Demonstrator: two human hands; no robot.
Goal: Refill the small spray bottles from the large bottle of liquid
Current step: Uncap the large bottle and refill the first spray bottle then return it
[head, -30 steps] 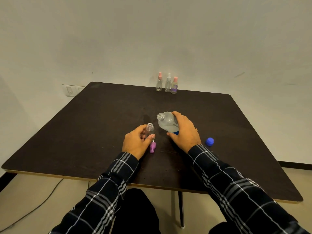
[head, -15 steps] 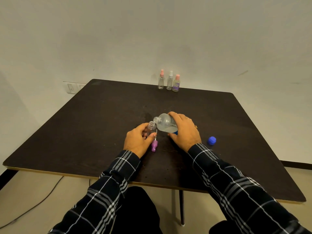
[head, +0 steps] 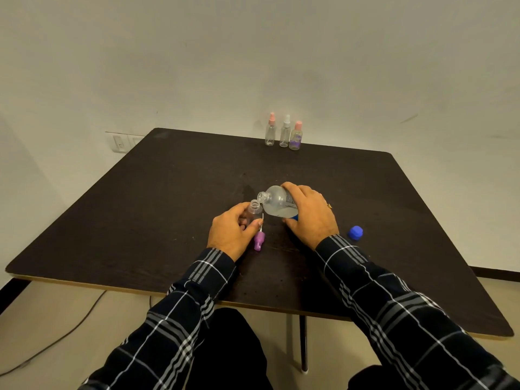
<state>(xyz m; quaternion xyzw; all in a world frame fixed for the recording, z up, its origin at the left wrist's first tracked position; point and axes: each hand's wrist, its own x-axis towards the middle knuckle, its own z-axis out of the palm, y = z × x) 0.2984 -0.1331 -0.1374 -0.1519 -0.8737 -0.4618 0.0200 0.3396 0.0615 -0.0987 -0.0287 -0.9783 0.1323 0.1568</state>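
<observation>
My left hand holds a small clear spray bottle upright on the dark table, its neck uncapped. My right hand grips the large clear bottle, tipped to the left with its open mouth right above the small bottle's neck. Clear liquid lies in the large bottle's lower side. The purple spray head with its white tube lies on the table beside my left thumb. The large bottle's blue cap rests to the right of my right wrist.
Three more small spray bottles stand in a row at the table's far edge, two with pink tops and one with a white top. A wall socket sits behind the table's far left corner. A cable runs over the floor at lower left.
The large bottle has tipped further left and down, bringing its mouth from apart to just over the small bottle's neck. My left hand has stayed on the small bottle.
</observation>
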